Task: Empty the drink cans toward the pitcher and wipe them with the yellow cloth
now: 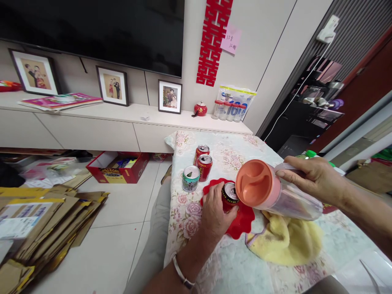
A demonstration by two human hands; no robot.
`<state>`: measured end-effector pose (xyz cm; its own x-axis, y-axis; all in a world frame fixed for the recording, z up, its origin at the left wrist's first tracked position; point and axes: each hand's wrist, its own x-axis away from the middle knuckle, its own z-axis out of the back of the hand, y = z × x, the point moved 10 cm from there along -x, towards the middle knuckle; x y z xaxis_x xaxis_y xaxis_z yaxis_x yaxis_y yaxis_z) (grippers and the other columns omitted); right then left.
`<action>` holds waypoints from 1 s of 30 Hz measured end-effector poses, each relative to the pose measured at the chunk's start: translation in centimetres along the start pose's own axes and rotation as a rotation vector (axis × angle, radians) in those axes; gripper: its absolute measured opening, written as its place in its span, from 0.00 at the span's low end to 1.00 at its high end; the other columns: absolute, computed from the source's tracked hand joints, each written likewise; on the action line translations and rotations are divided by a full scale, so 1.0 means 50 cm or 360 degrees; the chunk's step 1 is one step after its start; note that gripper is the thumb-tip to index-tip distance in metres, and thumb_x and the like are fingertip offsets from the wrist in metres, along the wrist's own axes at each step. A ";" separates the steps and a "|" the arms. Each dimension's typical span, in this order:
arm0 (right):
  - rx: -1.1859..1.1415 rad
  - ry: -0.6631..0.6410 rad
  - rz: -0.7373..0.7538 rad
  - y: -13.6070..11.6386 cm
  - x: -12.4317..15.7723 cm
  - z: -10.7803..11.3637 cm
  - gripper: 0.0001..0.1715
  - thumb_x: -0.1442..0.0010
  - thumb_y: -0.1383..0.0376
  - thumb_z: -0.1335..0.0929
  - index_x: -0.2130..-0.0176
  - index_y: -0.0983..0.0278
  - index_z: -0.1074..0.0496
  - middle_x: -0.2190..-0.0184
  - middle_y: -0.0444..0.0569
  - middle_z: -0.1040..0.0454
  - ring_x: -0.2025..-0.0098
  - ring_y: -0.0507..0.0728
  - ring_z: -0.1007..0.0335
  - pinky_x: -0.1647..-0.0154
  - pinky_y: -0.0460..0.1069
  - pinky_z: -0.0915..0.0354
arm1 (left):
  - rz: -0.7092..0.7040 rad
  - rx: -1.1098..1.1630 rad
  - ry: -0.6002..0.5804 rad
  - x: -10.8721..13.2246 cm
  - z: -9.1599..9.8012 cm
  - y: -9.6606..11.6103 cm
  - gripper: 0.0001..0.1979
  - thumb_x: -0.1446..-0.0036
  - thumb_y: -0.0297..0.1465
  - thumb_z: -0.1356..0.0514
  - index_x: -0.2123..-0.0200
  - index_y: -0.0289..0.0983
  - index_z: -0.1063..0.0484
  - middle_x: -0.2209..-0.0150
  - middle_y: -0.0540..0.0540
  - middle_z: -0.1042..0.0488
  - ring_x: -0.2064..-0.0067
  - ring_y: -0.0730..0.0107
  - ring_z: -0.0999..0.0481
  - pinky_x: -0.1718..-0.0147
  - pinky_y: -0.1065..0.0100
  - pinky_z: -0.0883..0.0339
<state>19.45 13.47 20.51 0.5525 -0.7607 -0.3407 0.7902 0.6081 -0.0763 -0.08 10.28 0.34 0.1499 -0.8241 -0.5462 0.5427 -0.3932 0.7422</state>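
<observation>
My left hand (214, 212) is wrapped round an opened red can (229, 194) that stands on a red scalloped mat (241, 220). My right hand (315, 179) grips a clear plastic pitcher (275, 196) with a salmon-pink lid, tipped on its side so the lid end hangs right over the can's top. Whether anything flows from it I cannot make out. Under the pitcher lies a yellow towel (288, 241).
Two more red cans (204, 166) and a green can (190, 178) stand behind on the floral tablecloth (183, 228). Flattened cardboard (39, 228) is piled on the floor at left, near a red box (118, 167). Photo frames and jars (228, 110) line the far shelf.
</observation>
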 end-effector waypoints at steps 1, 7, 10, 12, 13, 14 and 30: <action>-0.0002 0.0007 -0.0030 0.001 0.002 0.000 0.36 0.25 0.37 0.37 0.71 0.60 0.36 0.81 0.37 0.44 0.79 0.50 0.47 0.75 0.48 0.49 | 0.0003 0.0002 -0.0006 0.000 0.000 0.000 0.41 0.52 0.23 0.29 0.35 0.40 0.35 0.40 0.36 0.19 0.38 0.41 0.19 0.41 0.40 0.22; -0.0006 -0.0026 -0.0022 0.005 0.005 -0.004 0.34 0.24 0.38 0.37 0.71 0.59 0.37 0.81 0.37 0.44 0.79 0.50 0.49 0.75 0.48 0.50 | 0.0047 0.0018 -0.0025 -0.002 -0.001 -0.003 0.40 0.52 0.24 0.29 0.35 0.42 0.35 0.40 0.37 0.19 0.37 0.42 0.20 0.40 0.41 0.23; 0.0003 -0.0050 0.0011 0.008 0.004 -0.006 0.33 0.24 0.40 0.36 0.71 0.59 0.38 0.81 0.36 0.44 0.79 0.50 0.49 0.76 0.48 0.50 | 0.0049 0.0024 -0.0024 -0.003 0.000 -0.002 0.41 0.52 0.23 0.29 0.35 0.42 0.35 0.40 0.37 0.19 0.37 0.42 0.19 0.40 0.41 0.23; 0.0009 -0.0043 -0.0007 0.010 0.005 -0.006 0.33 0.24 0.40 0.36 0.71 0.59 0.38 0.81 0.36 0.44 0.79 0.50 0.49 0.76 0.48 0.49 | 0.0052 0.0025 -0.0023 -0.003 0.002 -0.001 0.41 0.52 0.23 0.28 0.35 0.41 0.35 0.40 0.37 0.19 0.37 0.43 0.19 0.40 0.41 0.23; 0.0010 -0.0041 -0.0011 0.009 0.006 -0.006 0.33 0.24 0.40 0.36 0.70 0.59 0.38 0.81 0.36 0.44 0.78 0.50 0.49 0.75 0.48 0.49 | 0.0050 0.0024 -0.0029 -0.002 0.002 -0.001 0.41 0.52 0.23 0.28 0.35 0.41 0.35 0.40 0.37 0.19 0.38 0.42 0.19 0.40 0.41 0.23; 0.0014 -0.0029 -0.0018 0.008 0.007 -0.005 0.33 0.24 0.39 0.36 0.70 0.60 0.38 0.81 0.36 0.44 0.78 0.50 0.50 0.75 0.48 0.49 | 0.0044 0.0023 -0.0034 -0.002 0.001 0.000 0.41 0.52 0.23 0.28 0.35 0.41 0.35 0.40 0.37 0.19 0.38 0.42 0.19 0.40 0.41 0.22; 0.0001 -0.0085 -0.0015 0.015 0.004 -0.010 0.33 0.25 0.39 0.36 0.71 0.59 0.37 0.81 0.37 0.43 0.79 0.51 0.47 0.76 0.48 0.48 | 0.0037 0.0023 -0.0023 -0.003 0.002 0.001 0.41 0.51 0.24 0.28 0.35 0.42 0.36 0.40 0.38 0.19 0.37 0.42 0.19 0.41 0.41 0.23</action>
<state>20.02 13.86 19.93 0.5585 -0.7773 -0.2895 0.7955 0.6009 -0.0785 -0.16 10.33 0.49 0.1501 -0.8388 -0.5233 0.5273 -0.3798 0.7601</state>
